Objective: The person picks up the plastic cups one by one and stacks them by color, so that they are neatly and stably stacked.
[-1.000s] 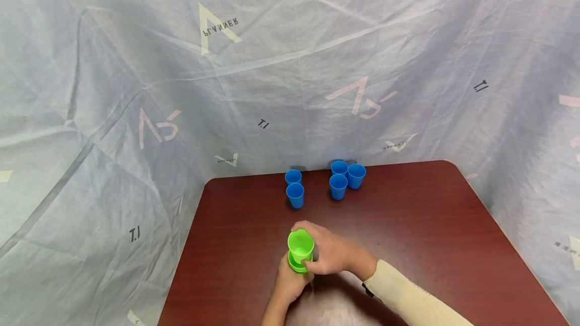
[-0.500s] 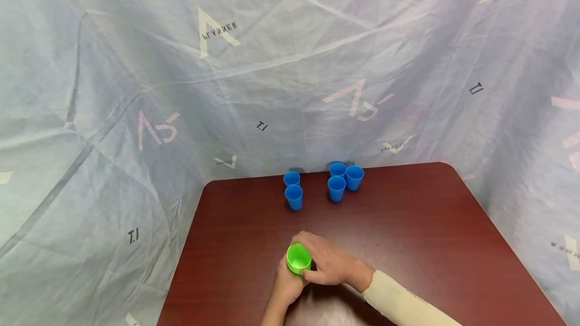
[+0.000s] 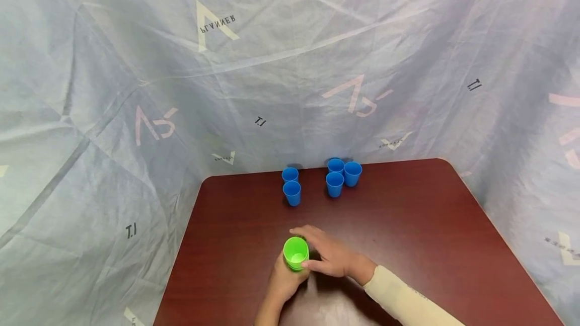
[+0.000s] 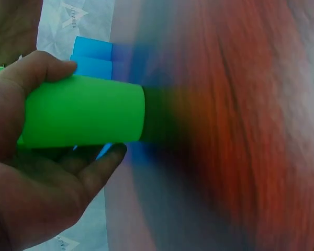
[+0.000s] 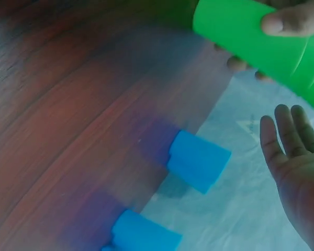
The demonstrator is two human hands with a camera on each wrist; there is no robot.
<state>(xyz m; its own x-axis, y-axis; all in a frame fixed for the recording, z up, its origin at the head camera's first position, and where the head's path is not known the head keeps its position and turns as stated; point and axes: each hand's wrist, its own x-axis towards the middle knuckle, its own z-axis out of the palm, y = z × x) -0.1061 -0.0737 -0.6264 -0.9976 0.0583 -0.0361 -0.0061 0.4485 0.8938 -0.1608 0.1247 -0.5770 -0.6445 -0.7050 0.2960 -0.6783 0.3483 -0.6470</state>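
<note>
A stack of nested green cups [image 3: 296, 252] is held above the near part of the table, mouth up in the head view. My left hand [image 3: 284, 280] grips the stack from below and the left; its thumb and fingers wrap the lowest cup [image 4: 89, 112] in the left wrist view. My right hand [image 3: 334, 256] hovers at the stack's upper right, thumb by the rim. In the right wrist view its fingers [image 5: 290, 128] are straight and apart from the green cups. Rims of the lower cups show only as ridges on the stack's side.
Two blue cups [image 3: 292, 193] stand upright one behind the other near the far edge of the reddish-brown table [image 3: 408, 225]. Three more blue cups [image 3: 335, 185] cluster to their right. Grey printed cloth [image 3: 290, 64] hangs behind and at both sides.
My right hand has lowered a green cup into the cups in my left hand, and its fingers have since loosened from the rim. The blue cups have not moved.
</note>
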